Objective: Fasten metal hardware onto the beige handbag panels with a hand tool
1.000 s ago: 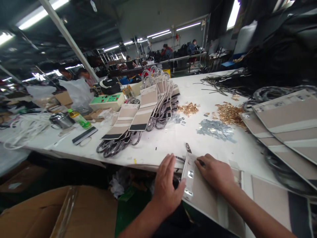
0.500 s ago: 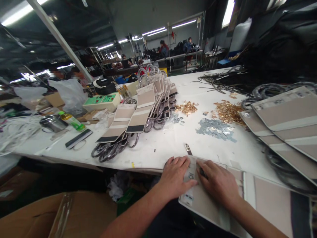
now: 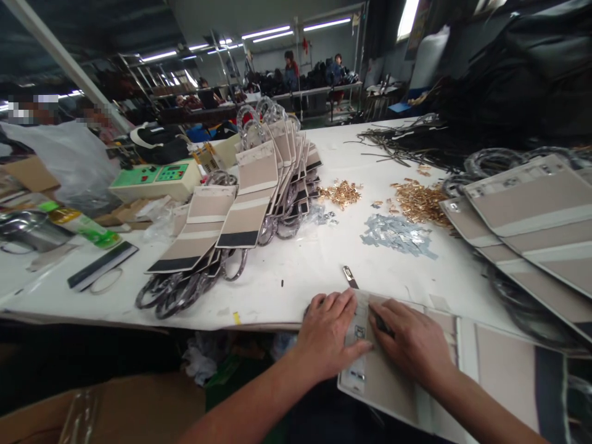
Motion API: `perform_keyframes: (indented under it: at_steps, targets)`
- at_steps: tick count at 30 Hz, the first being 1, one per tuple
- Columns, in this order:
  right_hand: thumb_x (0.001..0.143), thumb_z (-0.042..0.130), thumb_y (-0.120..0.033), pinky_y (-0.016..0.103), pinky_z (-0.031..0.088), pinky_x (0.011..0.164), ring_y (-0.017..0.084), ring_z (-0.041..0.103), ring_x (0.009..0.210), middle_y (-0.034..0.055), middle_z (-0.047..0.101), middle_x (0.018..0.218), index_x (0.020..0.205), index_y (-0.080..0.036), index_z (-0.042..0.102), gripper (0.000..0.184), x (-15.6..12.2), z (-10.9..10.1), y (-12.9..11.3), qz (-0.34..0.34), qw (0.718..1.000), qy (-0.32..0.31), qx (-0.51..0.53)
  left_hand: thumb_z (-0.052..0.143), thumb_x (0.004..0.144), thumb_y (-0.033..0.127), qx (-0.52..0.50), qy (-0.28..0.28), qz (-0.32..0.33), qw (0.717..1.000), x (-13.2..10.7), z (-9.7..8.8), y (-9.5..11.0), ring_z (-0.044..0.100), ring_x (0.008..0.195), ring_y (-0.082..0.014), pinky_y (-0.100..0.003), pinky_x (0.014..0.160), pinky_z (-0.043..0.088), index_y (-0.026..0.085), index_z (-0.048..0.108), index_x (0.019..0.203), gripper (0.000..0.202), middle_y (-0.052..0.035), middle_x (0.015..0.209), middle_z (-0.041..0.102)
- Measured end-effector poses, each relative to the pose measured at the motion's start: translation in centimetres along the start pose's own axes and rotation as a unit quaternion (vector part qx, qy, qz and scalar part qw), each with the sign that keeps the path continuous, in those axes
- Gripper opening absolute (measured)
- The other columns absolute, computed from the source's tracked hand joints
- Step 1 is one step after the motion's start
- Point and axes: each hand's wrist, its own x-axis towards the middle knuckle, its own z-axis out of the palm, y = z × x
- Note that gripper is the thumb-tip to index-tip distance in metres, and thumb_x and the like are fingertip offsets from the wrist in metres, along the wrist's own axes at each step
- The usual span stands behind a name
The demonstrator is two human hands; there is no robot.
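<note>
A beige, flat bag panel (image 3: 402, 376) with pale bands and a dark end strip lies at the table's front edge. My left hand (image 3: 326, 336) grips its left edge, the thumb on top and the fingers bent over the side. Small metal fittings (image 3: 359, 332) show on the panel beside that thumb. My right hand (image 3: 411, 339) rests on the panel with its fingers curled around a small dark object (image 3: 383, 324), mostly hidden. Just beyond the hands lies a dark strap end with a metal buckle piece (image 3: 349, 275).
Stacked bag panels with wrapped handles stand left (image 3: 250, 197) and right (image 3: 527, 216). Gold clips (image 3: 419, 202) and flat silver plates (image 3: 398, 234) lie in heaps mid-table. A green-and-cream control box (image 3: 155, 179) and a bottle (image 3: 83, 225) are farther left. People sit in the background.
The view has turned slightly, shifting the left side of the table leftward. Both hands stay in nearly the same place on the bag panel.
</note>
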Motion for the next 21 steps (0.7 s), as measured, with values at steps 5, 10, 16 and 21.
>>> perform_keyframes:
  at_steps: [5,10,16,21]
  targets:
    - [0.106,0.051,-0.029,0.034,0.050,0.077,0.024,0.072,0.090,0.0045,0.075,0.104,0.119,-0.025,0.075,0.028,0.37,0.00,-0.33,0.030,0.999,-0.020,0.011,0.068,0.093,0.066,-0.034,-0.017,-0.011,0.999,0.58,-0.33,-0.62,0.047,0.145,-0.0313,-0.051,0.122,0.035,0.023,0.047,0.159,0.081,-0.0059,0.166,0.049]
    - [0.098,0.057,-0.021,0.036,0.051,0.078,0.026,0.071,0.093,0.0051,0.074,0.104,0.122,-0.023,0.073,0.029,0.35,0.25,-0.73,0.048,0.998,-0.034,0.030,0.074,0.089,0.062,-0.046,-0.026,-0.024,0.998,0.87,-0.63,-0.90,0.049,0.143,-0.0311,-0.050,0.123,0.037,0.024,0.052,0.156,0.080,-0.0046,0.163,0.052]
    - [0.087,0.067,-0.014,0.036,0.053,0.082,0.026,0.071,0.093,0.0053,0.074,0.103,0.130,-0.019,0.070,0.043,0.07,0.80,-0.60,0.012,1.000,-0.025,0.011,0.067,0.095,0.059,-0.020,-0.020,-0.008,1.000,0.73,-0.78,-0.65,0.047,0.144,-0.0307,-0.050,0.123,0.037,0.024,0.050,0.158,0.074,-0.0049,0.164,0.051]
    - [0.087,0.067,-0.014,0.034,0.054,0.081,0.026,0.072,0.093,0.0081,0.074,0.109,0.132,-0.018,0.070,0.046,0.34,0.67,-0.37,-0.008,0.998,-0.060,-0.006,0.063,0.098,0.059,0.005,-0.012,0.005,1.000,0.43,-0.37,-0.58,0.046,0.145,-0.0303,-0.050,0.122,0.037,0.025,0.046,0.160,0.073,-0.0044,0.165,0.050]
